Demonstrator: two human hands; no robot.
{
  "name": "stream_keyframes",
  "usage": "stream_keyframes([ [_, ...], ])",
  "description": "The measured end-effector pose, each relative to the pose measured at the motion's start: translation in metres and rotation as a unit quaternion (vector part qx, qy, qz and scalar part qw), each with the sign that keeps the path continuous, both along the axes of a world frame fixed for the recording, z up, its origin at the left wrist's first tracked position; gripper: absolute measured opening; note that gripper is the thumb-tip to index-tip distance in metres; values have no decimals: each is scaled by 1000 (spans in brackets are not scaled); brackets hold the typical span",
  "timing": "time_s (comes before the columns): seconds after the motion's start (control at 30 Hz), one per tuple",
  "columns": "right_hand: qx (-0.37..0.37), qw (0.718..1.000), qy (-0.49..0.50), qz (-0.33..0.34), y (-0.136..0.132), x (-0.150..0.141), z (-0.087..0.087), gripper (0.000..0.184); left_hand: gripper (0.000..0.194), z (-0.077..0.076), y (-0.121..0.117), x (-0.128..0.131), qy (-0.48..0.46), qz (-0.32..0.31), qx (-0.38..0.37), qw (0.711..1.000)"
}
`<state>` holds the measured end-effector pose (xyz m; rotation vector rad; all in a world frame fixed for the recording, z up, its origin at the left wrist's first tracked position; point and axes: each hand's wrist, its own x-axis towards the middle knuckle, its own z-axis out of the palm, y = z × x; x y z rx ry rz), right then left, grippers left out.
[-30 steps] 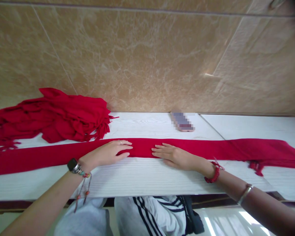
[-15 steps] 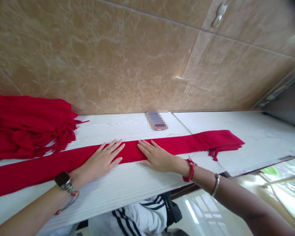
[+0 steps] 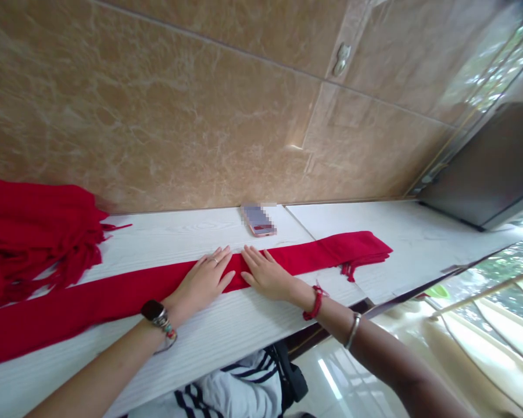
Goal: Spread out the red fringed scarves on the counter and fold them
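A long red scarf [image 3: 126,296], folded into a narrow strip, stretches across the white table [image 3: 192,342]. Its right end is doubled over, with fringe showing beneath. My left hand [image 3: 204,278] lies flat on the middle of the strip, fingers stretched toward the wall. Just to its right my right hand [image 3: 265,273] presses flat on the same cloth, palm down, fingers extended. A small gap of red cloth shows between the two hands. Neither hand grasps anything.
A heap of red fringed cloth [image 3: 35,238] rests at the far left against the tiled wall [image 3: 178,116]. A phone [image 3: 259,220] lies behind the scarf near the wall. At the right stands a dark grey box-like object [image 3: 483,168]. The table's front edge runs below my forearms.
My left hand has slid right along the scarf, closer to my right hand. The view has turned to the right, so the table things appear further left.
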<state>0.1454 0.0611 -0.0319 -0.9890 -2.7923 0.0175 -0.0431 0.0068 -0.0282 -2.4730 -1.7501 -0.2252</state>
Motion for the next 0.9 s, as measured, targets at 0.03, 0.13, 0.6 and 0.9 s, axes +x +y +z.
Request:
stream_keyframes([
  [0.03,0,1000,-1,7,2,-2,-2,55,49,-4,2,2,6,0,2,1000],
  [0.13,2,1000,-21,-1,14,19,-6,55,49,-14,4,-3,7,-30,15,999],
  [0.6,64,972,-177,-141,97,241,15,38,46,-22,3,-12,-2,-77,54,996],
  [0.9,14,987,-75,-140,83,204,26,51,47,-5,35,64,-16,-109,-30,993],
])
